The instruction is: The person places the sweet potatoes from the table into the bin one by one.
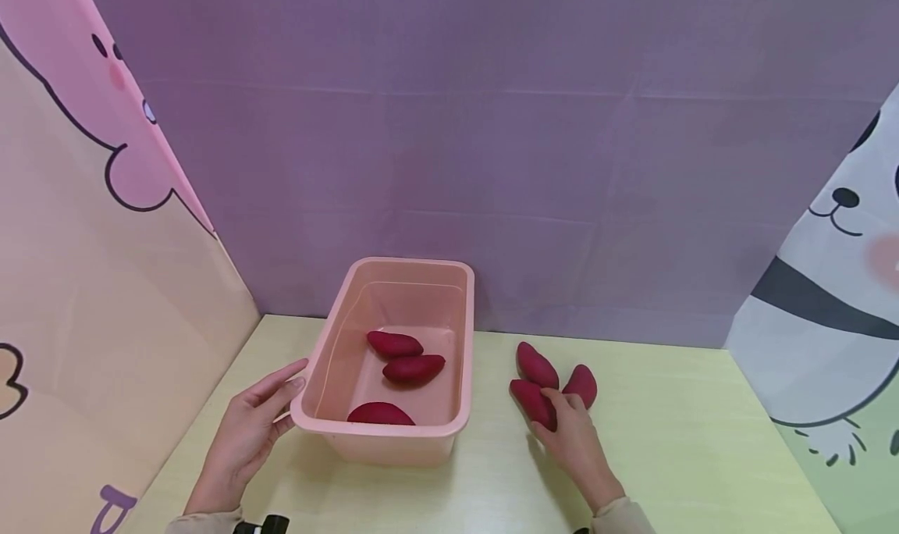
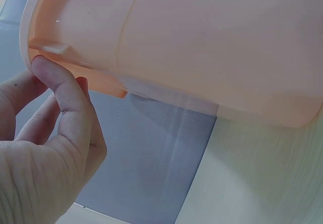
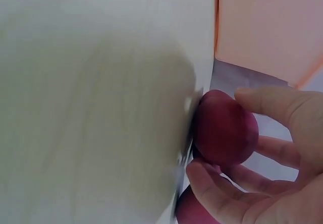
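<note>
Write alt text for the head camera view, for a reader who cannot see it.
A person's right hand grips one of three purple sweet potatoes lying on a pale yellow table, while the left hand touches the rim of a pink plastic tub. Three more sweet potatoes lie inside the tub, against a purple backdrop.

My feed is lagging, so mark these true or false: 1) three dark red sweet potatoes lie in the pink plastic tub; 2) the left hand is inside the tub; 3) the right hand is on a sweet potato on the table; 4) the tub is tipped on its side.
1) True: three dark red sweet potatoes lie in the pink plastic tub.
2) False: the left hand touches the tub's outer rim.
3) True: the right hand pinches the nearest sweet potato of three on the pale yellow table.
4) False: it stands upright.
</note>
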`<state>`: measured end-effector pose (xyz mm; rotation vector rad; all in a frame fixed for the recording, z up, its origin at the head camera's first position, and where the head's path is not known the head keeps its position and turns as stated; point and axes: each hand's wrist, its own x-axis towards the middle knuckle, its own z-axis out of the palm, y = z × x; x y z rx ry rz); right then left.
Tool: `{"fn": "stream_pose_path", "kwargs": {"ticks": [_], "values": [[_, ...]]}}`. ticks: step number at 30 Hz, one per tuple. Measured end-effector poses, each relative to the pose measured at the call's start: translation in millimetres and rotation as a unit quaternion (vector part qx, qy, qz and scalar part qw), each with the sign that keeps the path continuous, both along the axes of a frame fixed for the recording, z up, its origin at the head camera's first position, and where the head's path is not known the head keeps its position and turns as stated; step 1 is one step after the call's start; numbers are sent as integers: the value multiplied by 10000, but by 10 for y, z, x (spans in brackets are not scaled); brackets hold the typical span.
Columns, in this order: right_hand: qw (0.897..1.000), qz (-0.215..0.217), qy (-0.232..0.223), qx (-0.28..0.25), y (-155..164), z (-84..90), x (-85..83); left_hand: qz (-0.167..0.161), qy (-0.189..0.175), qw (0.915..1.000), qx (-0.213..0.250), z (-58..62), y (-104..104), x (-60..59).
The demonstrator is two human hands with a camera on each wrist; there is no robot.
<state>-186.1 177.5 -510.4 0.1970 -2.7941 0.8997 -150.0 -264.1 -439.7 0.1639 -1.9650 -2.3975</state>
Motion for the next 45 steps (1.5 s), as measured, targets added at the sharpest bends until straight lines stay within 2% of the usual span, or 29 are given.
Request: {"fn": "stream_pose_path", "kwargs": {"ticks": [8,18,24,28,32,45], "values": [[9997,11,260,49,-24,-15,24,0,-24,10000,12,1,8,13],[9909,121,1321,224,-37,-12,37,35,-64,10000,33,15,18,20],[9781,261,2013,454,-37,57,36,28,-41,10000,39,-2,4,14],[9663,399,2485,539,-57,160,28,65,-29,10000,35,-5,6,9],[9585,491,2768,477,-80,297,19,64,-44,10000,25,2,10,4],[9501,660,3039,254,-313,982,-74,17,-71,10000,11,16,11,2]]}}
